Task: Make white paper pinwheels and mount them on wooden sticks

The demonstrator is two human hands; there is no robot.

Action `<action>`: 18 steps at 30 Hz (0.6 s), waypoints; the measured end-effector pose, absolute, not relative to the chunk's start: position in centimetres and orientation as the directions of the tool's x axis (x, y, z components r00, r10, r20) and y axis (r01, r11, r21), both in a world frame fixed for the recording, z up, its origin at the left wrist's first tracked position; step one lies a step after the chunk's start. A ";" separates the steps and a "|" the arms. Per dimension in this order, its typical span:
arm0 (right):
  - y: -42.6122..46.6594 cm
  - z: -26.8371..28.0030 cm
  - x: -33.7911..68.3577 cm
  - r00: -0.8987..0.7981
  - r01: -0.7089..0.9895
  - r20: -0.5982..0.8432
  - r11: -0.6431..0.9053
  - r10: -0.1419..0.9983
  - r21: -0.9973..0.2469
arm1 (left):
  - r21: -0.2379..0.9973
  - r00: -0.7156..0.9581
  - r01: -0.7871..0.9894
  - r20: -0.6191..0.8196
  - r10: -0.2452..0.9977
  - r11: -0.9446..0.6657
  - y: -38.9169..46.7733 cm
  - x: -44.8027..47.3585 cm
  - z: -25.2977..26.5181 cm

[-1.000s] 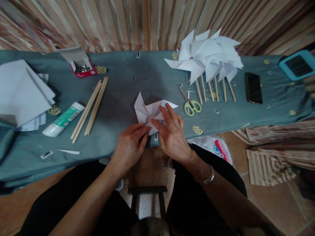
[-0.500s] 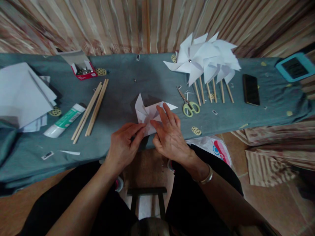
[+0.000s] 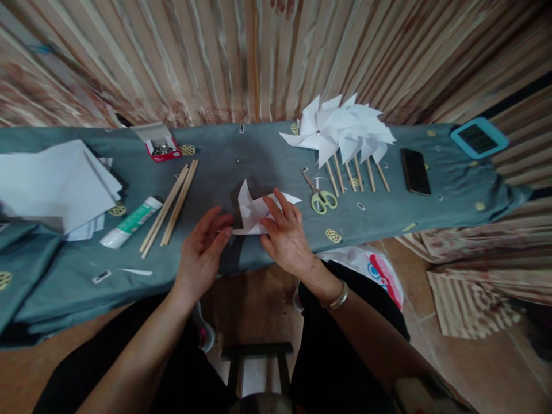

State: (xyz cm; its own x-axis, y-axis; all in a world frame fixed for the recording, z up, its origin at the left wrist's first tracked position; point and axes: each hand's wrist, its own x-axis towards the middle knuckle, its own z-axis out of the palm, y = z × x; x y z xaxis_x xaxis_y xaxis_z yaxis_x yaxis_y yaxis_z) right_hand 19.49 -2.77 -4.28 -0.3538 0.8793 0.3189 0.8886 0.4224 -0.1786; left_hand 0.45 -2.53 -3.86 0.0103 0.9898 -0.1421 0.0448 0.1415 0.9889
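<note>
- Tabletop (image 3: 215, 178): carries paper pinwheel (image 3: 255, 211) near its front edge.
- Right hand (image 3: 287, 233): fingers spread, resting on pinwheel; appears to steady it alone.
- Left hand (image 3: 200, 247): has shifted leftward from pinwheel's middle, loosely open; contact with nearest blade (image 3: 246, 231) unclear.

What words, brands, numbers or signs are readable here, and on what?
None reads clearly.
Green-and-white tube: label print too small.
Red box: markings too small.
Blue-framed display: dark characters, too blurred.
White plastic bag: red-and-blue print, no word legible.
Small printed patches on the cloth: too small.
</note>
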 end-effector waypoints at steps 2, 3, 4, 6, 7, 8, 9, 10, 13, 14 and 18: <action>-2.5 -4.3 19.4 -0.351 0.887 0.329 0.423 0.877 -0.184 | 0.964 0.025 -0.108 -0.241 0.970 0.243 -2.9 0.7 -3.5; -2.4 -4.2 19.4 -0.348 0.885 0.332 0.425 0.877 -0.193 | 0.941 0.040 -0.179 -0.284 0.958 0.287 -3.0 0.8 -3.3; -2.3 -4.2 19.5 -0.346 0.882 0.332 0.425 0.877 -0.204 | 0.915 0.062 -0.238 -0.319 0.946 0.325 -3.2 0.9 -3.1; -2.3 -4.2 19.6 -0.340 0.875 0.332 0.426 0.880 -0.232 | 0.872 0.106 -0.309 -0.364 0.925 0.379 -3.4 0.9 -2.8; -2.3 -4.2 19.7 -0.336 0.870 0.334 0.426 0.881 -0.247 | 0.852 0.124 -0.333 -0.384 0.915 0.403 -3.5 0.9 -2.7; -2.3 -4.2 19.9 -0.331 0.867 0.337 0.425 0.882 -0.261 | 0.828 0.134 -0.363 -0.409 0.903 0.429 -3.5 0.8 -2.5; -2.3 -4.3 20.0 -0.325 0.864 0.340 0.424 0.882 -0.273 | 0.795 0.138 -0.400 -0.440 0.887 0.456 -3.5 0.7 -2.4; -2.3 -4.3 20.1 -0.321 0.860 0.342 0.423 0.883 -0.285 | 0.754 0.143 -0.442 -0.475 0.868 0.486 -3.5 0.7 -2.2; -2.1 -4.4 20.3 -0.303 0.852 0.342 0.413 0.890 -0.322 | 0.624 0.187 -0.543 -0.562 0.805 0.562 -3.6 0.7 -1.7; -2.1 -4.4 20.3 -0.295 0.849 0.340 0.408 0.893 -0.335 | 0.591 0.216 -0.561 -0.571 0.792 0.580 -3.7 0.8 -1.6; -2.0 -4.4 20.4 -0.269 0.829 0.340 0.396 0.901 -0.394 | 0.497 0.338 -0.612 -0.539 0.772 0.615 -3.8 1.7 -1.5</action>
State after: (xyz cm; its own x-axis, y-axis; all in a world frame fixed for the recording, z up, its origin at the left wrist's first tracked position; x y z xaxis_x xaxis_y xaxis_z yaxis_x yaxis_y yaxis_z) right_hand 20.36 -2.01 -4.37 -0.2692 0.9012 0.3397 0.8294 0.3962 -0.3939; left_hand 1.67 -3.80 -1.55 0.3381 0.7716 -0.5389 -0.6121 0.6152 0.4968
